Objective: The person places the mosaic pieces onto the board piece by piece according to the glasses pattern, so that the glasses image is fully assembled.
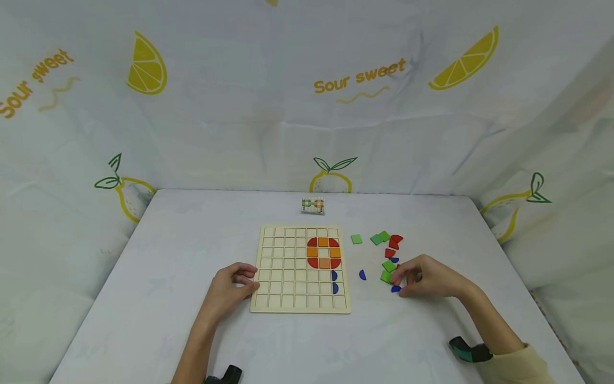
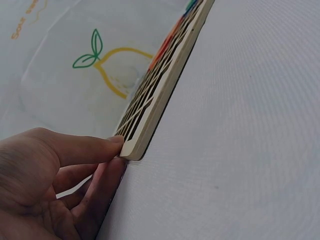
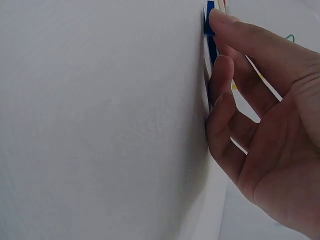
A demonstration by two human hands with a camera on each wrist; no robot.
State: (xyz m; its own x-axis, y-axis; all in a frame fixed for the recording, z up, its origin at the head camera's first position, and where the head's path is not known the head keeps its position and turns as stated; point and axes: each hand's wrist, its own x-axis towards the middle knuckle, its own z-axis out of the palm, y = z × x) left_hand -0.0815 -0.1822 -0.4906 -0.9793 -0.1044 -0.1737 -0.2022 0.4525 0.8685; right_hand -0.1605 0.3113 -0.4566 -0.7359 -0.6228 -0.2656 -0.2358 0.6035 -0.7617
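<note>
A pale wooden grid board [image 1: 283,272] lies on the table, with red, orange and blue tiles set in its right-hand columns. My left hand [image 1: 232,282] grips the board's left edge; in the left wrist view the thumb [image 2: 116,142] is over the corner, fingers below. To the right, my right hand [image 1: 427,278] bends over the loose tiles, thumb and forefinger at a blue half-circle tile [image 1: 395,289]. The thumb touches blue tile [image 3: 210,20] in the right wrist view. Beside that hand lie green tiles [image 1: 386,276] and red tiles [image 1: 390,253].
A small patterned card [image 1: 313,205] stands beyond the board. Between board and right hand lie a blue half-circle [image 1: 362,274] and, farther back, a green square [image 1: 356,239]. Lemon-printed cloth [image 1: 230,122] rises behind the white table.
</note>
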